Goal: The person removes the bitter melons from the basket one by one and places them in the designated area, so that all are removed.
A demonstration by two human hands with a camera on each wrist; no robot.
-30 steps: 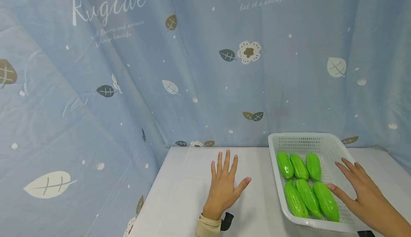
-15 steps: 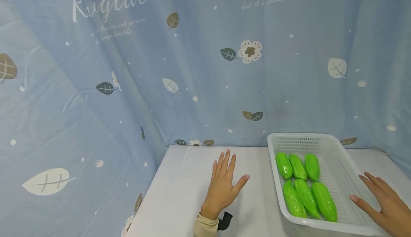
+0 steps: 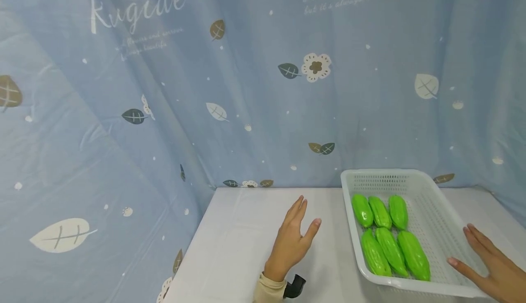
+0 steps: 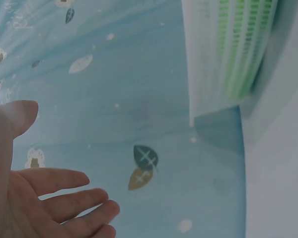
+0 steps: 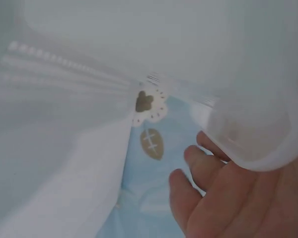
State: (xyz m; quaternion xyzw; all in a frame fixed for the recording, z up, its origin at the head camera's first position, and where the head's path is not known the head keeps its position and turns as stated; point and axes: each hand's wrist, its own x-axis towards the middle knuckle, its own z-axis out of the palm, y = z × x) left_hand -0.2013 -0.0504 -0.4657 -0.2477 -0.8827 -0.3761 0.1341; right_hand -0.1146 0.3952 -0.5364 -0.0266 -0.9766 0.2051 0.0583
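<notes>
Bright green, ridged, gourd-like vegetables (image 3: 392, 250), several of them, lie in two rows on the left side of a white plastic basket (image 3: 435, 221). Left of the basket, my left hand (image 3: 289, 246) is held over the white table, fingers straight and thumb apart, holding nothing. Its palm side and fingers (image 4: 64, 206) show in the left wrist view. At the basket's right side is my right hand (image 3: 495, 264), thumb above the inside and fingers along the rim. In the right wrist view its fingers (image 5: 208, 183) are close to the translucent rim (image 5: 273, 161); contact is unclear.
The basket stands on a white-covered table (image 3: 234, 239), near its back edge. Behind and to the left hangs a blue curtain (image 3: 263, 88) with leaf and flower prints. A black strap piece (image 3: 295, 286) sits at my left wrist beside the beige sleeve (image 3: 269, 289).
My right hand has moved right, from above the basket to its right rim. My left hand has turned more edge-on and its spread fingers have come together. The green vegetables have stayed put.
</notes>
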